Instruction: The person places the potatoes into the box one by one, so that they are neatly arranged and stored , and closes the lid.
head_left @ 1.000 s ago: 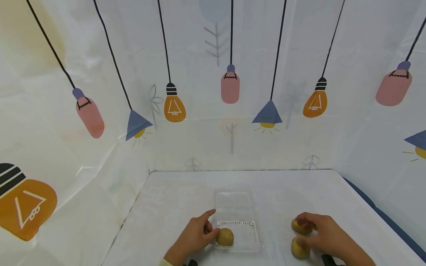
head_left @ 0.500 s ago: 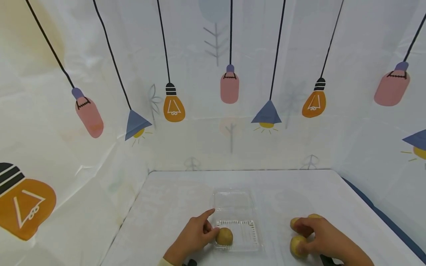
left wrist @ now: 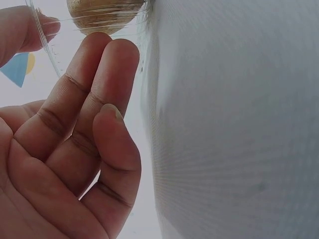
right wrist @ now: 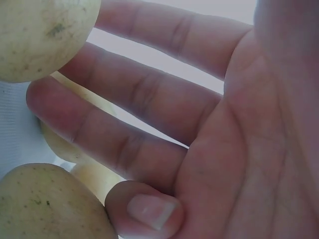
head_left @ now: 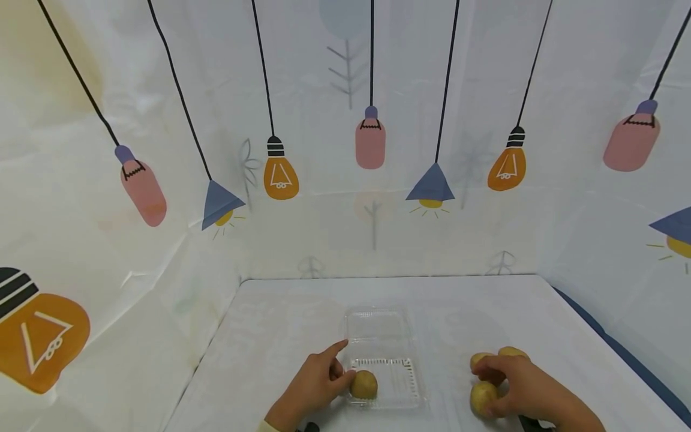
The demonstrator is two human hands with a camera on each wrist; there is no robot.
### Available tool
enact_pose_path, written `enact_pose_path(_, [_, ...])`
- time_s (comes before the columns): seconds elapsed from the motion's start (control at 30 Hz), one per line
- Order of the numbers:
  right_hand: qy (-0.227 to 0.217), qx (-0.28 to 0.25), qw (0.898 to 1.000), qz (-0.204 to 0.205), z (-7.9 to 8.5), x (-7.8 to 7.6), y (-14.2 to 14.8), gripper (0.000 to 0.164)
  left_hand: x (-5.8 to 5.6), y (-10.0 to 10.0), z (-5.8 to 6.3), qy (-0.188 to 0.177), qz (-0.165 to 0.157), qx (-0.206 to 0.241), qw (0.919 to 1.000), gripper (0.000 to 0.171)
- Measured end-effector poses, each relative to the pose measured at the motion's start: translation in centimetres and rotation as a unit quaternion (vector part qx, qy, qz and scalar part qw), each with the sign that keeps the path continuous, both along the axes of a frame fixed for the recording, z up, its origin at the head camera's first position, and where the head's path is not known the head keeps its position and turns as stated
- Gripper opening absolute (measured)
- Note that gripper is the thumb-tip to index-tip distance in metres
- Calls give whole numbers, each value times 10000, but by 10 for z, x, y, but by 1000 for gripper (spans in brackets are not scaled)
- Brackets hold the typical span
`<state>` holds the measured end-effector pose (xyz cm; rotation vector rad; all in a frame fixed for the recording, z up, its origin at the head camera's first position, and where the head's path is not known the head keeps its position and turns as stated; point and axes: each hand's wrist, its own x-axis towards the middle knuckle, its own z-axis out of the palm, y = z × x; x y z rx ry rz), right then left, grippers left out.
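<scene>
A potato (head_left: 364, 384) sits in the near left corner of a clear plastic container (head_left: 394, 393) whose lid (head_left: 376, 324) lies back. My left hand (head_left: 318, 378) holds the container's left side, thumb over the rim beside the potato; in the left wrist view, fingers (left wrist: 117, 69) lie against its outer wall. At the right, my right hand (head_left: 520, 384) reaches round a near potato (head_left: 483, 397), thumb on its near side. Two more potatoes, one at the fingertips (head_left: 480, 359) and one behind the hand (head_left: 511, 351), lie beyond. The right wrist view shows fingers (right wrist: 144, 94) behind one potato (right wrist: 45, 40).
A white table (head_left: 291, 312) bears everything. A patterned white cloth (head_left: 324, 234) with printed lamps hangs behind it and at the sides. Some table surface separates the container from the loose potatoes. A blue strip (head_left: 621, 348) runs along the right edge.
My right hand has shifted slightly around the potatoes, and the one behind it has come into sight. My left hand stays at the container.
</scene>
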<state>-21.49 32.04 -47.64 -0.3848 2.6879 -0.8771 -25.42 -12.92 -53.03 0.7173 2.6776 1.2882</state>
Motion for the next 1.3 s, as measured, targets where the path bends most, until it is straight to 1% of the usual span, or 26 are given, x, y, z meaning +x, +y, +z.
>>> enact_pose_path(0.17, [32, -52, 9999, 116, -1, -1, 1, 61, -1, 0, -2, 134, -41, 25, 9999, 72])
enact_pose_path(0.5, [152, 209, 9996, -74, -4, 0, -1, 49, -1, 0, -1, 191, -47, 38, 9998, 72])
enact_pose_path(0.73, [305, 202, 9993, 0, -4, 0, -3, 44, 0, 0, 0, 286, -56, 24, 9996, 71])
enact_pose_path(1.0, [522, 251, 9982, 170, -5, 0, -4, 42, 1, -1, -1, 239, -71, 13, 9997, 71])
enact_pose_path(1.23, [972, 341, 9940, 378, -10, -3, -5, 41, 1, -1, 1, 130, -15, -29, 9999, 72])
enact_pose_path(1.3, [979, 362, 9939, 360, -11, -4, -6, 40, 1, -1, 1, 119, -10, -27, 9999, 72])
